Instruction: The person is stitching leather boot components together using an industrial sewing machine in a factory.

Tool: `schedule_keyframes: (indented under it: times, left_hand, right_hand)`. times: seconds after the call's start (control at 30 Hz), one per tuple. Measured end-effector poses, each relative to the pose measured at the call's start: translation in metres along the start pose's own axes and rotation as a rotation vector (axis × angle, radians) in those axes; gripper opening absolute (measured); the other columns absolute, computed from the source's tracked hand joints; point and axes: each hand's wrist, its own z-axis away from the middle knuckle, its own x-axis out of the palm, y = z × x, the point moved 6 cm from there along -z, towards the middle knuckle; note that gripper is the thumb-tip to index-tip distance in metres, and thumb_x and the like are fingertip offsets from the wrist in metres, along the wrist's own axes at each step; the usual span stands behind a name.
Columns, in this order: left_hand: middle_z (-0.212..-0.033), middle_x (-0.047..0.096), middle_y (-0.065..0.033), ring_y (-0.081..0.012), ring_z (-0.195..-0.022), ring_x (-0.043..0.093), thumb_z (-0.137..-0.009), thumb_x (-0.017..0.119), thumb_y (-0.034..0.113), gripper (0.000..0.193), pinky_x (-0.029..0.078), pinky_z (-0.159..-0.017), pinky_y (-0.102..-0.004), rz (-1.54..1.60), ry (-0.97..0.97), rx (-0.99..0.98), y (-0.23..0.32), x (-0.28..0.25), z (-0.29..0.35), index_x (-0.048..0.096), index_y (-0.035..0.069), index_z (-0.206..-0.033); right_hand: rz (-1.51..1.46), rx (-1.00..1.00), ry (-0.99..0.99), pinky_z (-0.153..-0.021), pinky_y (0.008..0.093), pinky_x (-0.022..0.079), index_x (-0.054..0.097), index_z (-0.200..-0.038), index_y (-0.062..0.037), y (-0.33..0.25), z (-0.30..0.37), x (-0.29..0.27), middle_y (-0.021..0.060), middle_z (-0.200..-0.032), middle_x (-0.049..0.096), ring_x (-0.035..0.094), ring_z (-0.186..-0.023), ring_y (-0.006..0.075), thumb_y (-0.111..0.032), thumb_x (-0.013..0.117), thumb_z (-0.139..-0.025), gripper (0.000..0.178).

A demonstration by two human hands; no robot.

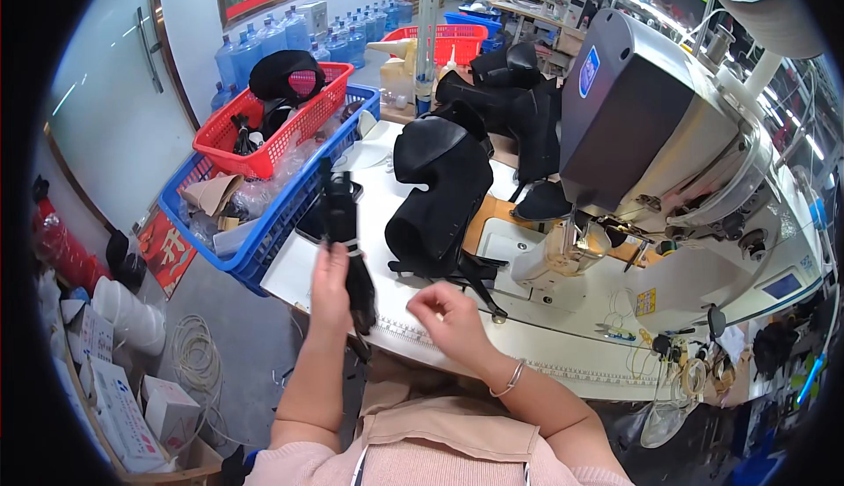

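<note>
My left hand (pixel 331 285) grips a bundle of black straps (pixel 341 222) with a pale band round its middle. The bundle stands upright above the table's front left edge, slightly blurred. My right hand (pixel 448 317) hovers over the front edge, to the right of the bundle. Its fingers are curled together, and what they hold, if anything, is hidden. Just beyond my hands, a black padded piece with curved lobes and straps (pixel 440 191) lies on the white sewing table (pixel 396 297).
A sewing machine (pixel 668 134) fills the right side. More black padded pieces (pixel 519 112) lie behind. At the left, a red basket (pixel 272 138) rests on a blue crate (pixel 255 253) holding plastic bags and scraps. Loose threads and small tools (pixel 615 332) lie at the right.
</note>
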Motion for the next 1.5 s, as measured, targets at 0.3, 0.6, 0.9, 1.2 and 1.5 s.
schedule_keyframes:
  times: [0.3,0.6,0.9,1.2,1.5]
  left_hand:
    - [-0.09,0.058,-0.0012,-0.0092,-0.083,0.051,-0.083,0.064,0.008,0.024,0.043,-0.075,-0.0235,-0.276,-0.33,-0.025,-0.03,0.036,0.062,0.054,0.002,-0.104]
    - [-0.076,0.058,-0.006,-0.0107,-0.069,0.054,-0.081,0.061,0.009,0.023,0.044,-0.062,-0.0243,-0.254,-0.69,0.141,-0.048,0.147,0.124,0.052,0.0,-0.1]
    - [-0.089,0.059,-0.0076,-0.0126,-0.078,0.052,-0.088,0.058,0.032,0.039,0.044,-0.07,-0.0281,-0.233,-0.807,-0.437,-0.229,0.312,0.146,0.052,-0.001,-0.108]
    - [-0.085,0.054,-0.0026,-0.0095,-0.079,0.052,-0.09,0.055,0.012,0.009,0.045,-0.074,-0.0253,-0.049,-0.197,0.148,-0.066,0.089,0.048,0.055,0.004,-0.087]
    - [-0.099,0.061,-0.0103,-0.0196,-0.085,0.06,-0.087,0.059,0.019,0.028,0.049,-0.072,-0.0315,0.249,-0.302,-0.753,-0.077,0.103,-0.062,0.053,0.004,-0.111]
  right_hand:
    - [-0.074,0.273,-0.289,-0.052,0.0278,0.044,0.059,-0.076,0.0006,-0.005,0.025,-0.019,0.0086,-0.062,0.059,0.055,-0.055,0.0121,-0.013,0.07,-0.077,0.017]
    - [0.445,0.422,-0.141,-0.052,0.0305,0.043,0.058,-0.071,-0.0017,0.005,0.197,-0.146,0.0119,-0.058,0.055,0.053,-0.051,0.0214,-0.019,0.067,-0.078,0.021]
    - [-0.343,0.339,0.875,-0.048,0.0228,0.04,0.056,-0.098,-0.001,0.02,0.308,-0.243,0.0077,-0.077,0.058,0.048,-0.05,0.012,-0.003,0.047,-0.09,0.012]
    - [-0.17,0.481,0.432,-0.058,0.0223,0.044,0.058,-0.106,0.0046,0.022,0.204,-0.207,0.0067,-0.076,0.062,0.055,-0.061,0.0109,-0.009,0.043,-0.093,0.023]
    - [0.05,0.441,0.044,-0.048,0.0194,0.041,0.06,-0.102,0.0027,0.006,0.088,-0.157,0.0029,-0.068,0.061,0.052,-0.054,0.0068,-0.005,0.052,-0.09,0.017]
